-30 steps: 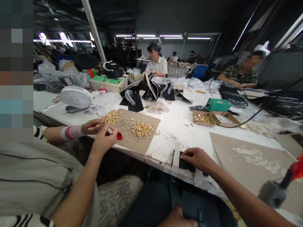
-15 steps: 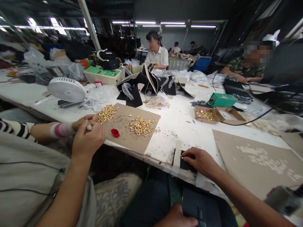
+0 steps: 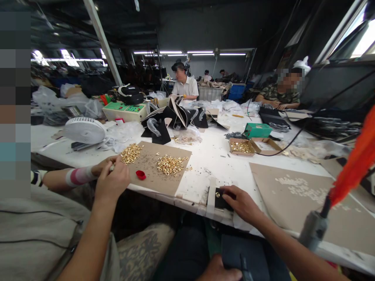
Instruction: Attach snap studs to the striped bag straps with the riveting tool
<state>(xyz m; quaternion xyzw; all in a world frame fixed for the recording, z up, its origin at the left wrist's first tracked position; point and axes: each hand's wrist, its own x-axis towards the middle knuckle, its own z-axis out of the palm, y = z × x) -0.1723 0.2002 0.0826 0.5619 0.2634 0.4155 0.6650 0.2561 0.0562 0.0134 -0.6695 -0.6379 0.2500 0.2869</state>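
Note:
My right hand (image 3: 241, 201) rests at the table's front edge, over a small black pad (image 3: 224, 203). Its thumb and index finger are slightly apart and hold nothing. A small gold ring-like fitting (image 3: 217, 194) lies on the pad, just left of the fingertips. Masking tape (image 3: 211, 199) runs along the pad's left side. Low over my lap, my left hand (image 3: 218, 269) grips a flat black panel (image 3: 244, 255) by its left edge, thumb on top. A narrow dark strap-like piece (image 3: 245, 269) lies on that panel.
Left of me, a co-worker's hands (image 3: 113, 175) work close to cardboard (image 3: 158, 185) bearing gold clasps (image 3: 171, 165) and a red cup-like piece (image 3: 141, 175). Boxes of gold parts (image 3: 241, 146) stand ahead. A grey tool with an orange top (image 3: 315, 230) is close on the right.
My right fingertips have let go of the gold fitting and drawn slightly right, leaving it on the pad. The view has turned rightward, bringing the orange-topped tool in. My left hand still holds the panel.

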